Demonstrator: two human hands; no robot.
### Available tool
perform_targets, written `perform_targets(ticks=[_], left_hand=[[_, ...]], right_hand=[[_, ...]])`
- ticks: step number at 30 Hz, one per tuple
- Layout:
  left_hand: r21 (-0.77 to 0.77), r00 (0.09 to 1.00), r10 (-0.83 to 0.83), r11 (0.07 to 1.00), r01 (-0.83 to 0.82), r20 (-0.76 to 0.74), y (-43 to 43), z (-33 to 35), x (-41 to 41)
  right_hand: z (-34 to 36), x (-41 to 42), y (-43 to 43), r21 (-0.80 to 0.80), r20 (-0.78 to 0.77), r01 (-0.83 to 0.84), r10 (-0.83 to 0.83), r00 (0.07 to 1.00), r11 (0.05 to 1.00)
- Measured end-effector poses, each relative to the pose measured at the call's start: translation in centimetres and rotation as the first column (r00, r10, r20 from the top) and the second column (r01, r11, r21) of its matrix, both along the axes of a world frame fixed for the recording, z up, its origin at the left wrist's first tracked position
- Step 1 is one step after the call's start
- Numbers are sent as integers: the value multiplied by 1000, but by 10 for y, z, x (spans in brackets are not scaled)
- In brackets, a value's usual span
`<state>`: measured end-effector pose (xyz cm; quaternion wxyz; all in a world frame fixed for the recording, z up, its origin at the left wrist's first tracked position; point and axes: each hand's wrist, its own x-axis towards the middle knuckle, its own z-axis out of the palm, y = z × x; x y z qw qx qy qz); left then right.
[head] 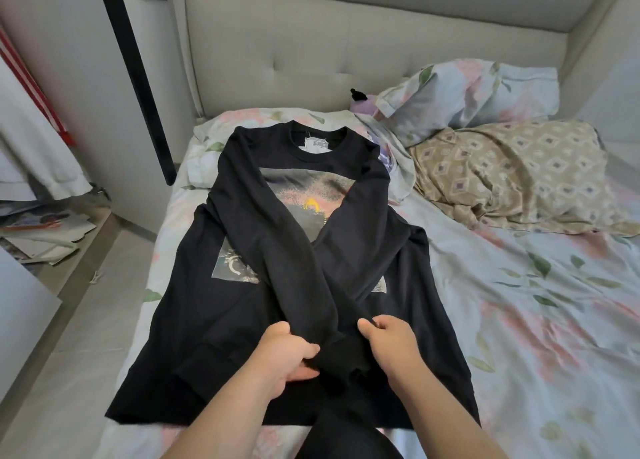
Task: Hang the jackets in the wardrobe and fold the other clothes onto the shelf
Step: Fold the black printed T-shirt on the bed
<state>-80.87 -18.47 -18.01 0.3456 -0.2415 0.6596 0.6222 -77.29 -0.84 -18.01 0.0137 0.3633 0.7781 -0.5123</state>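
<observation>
"What have they got hold of?"

"The cuffs. The left grip (284,354) has its fingers curled round one cuff end. The right grip (393,344), just beside it, pinches sleeve cloth with the thumb on top. Both are clamped on the black sweatshirt (221,306)."

"And out from there?"

"The 2 sleeves (277,236) run away from the grips, crossed over the chest print, up to the shoulders. The body lies flat and front up on the bed (519,302), with the hem nearest the grips and the collar at the far end."

"Will it be awkward to handle?"

"I doubt it. It looks soft, light and floppy, so it will sag wherever it isn't held. I'd lay the sleeves down, then take the hem with both grips and fold towards the collar."

"Anything beyond it?"

"2 pillows, past the collar and off to the right: a floral pillow (467,94) and a patterned pillow (502,174)."
</observation>
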Motion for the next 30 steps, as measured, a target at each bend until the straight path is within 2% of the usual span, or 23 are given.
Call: perform_targets(ticks=[2,3,5,7,8,10,12,14,15,17,18,20,22,23,25,27,29,30], left_hand=[[-53,998,-25,998,27,52,0,2,7],[-76,996,-66,995,70,58,0,3,10],[-127,992,-120,984,124,41,-1,6,10],[-186,997,-77,980,74,-14,-4,9,0],[-209,997,-31,978,16,-69,-6,9,-9],[-235,981,43,968,-88,-189,-9,8,-26],[-187,960,128,966,-177,-250,-10,7,-39],[-93,956,212,968,-234,-201,-10,6,-49],[-59,964,219,972,-229,-149,-10,9,-54],[-64,992,116,991,-119,-51,-12,13,-60],[-89,998,58,994,-60,-28,-13,13,-62],[-147,1000,18,989,-22,-24,-16,10,-64],[-150,999,23,988,-28,-32,-20,1,-63],[-112,998,49,992,-51,-26,-22,-3,-61],[-39,992,129,991,-129,-10,-26,-12,-56],[-64,987,162,985,-163,-16,-27,-14,-52],[-150,992,123,981,-127,-32,-25,-11,-48],[-210,997,69,975,-77,-45,-23,-9,-46]], right_hand=[[-2,1,7,-42,-7,182,-183,983,982],[-5,4,11,4,10,200,-200,980,980],[-6,9,11,194,120,5,-29,992,981],[-3,9,6,347,227,-208,133,965,914],[-1,6,3,402,229,-256,174,958,879],[0,-8,-1,461,127,-293,265,956,837],[0,-24,-7,491,35,-329,360,932,807],[-4,-37,-13,594,72,-382,426,902,708],[-7,-42,-14,670,122,-414,458,880,616],[-13,-45,-16,753,223,-491,532,817,437],[-14,-46,-17,762,249,-519,563,788,389],[-17,-47,-18,764,248,-532,595,764,364],[-19,-48,-16,740,237,-543,602,763,397],[-19,-48,-16,700,191,-531,591,784,478],[-15,-49,-11,534,91,-466,500,861,705],[-8,-55,5,361,41,-333,342,939,871],[2,-59,19,238,42,-179,174,984,955],[6,-61,20,235,73,-154,140,987,960]])
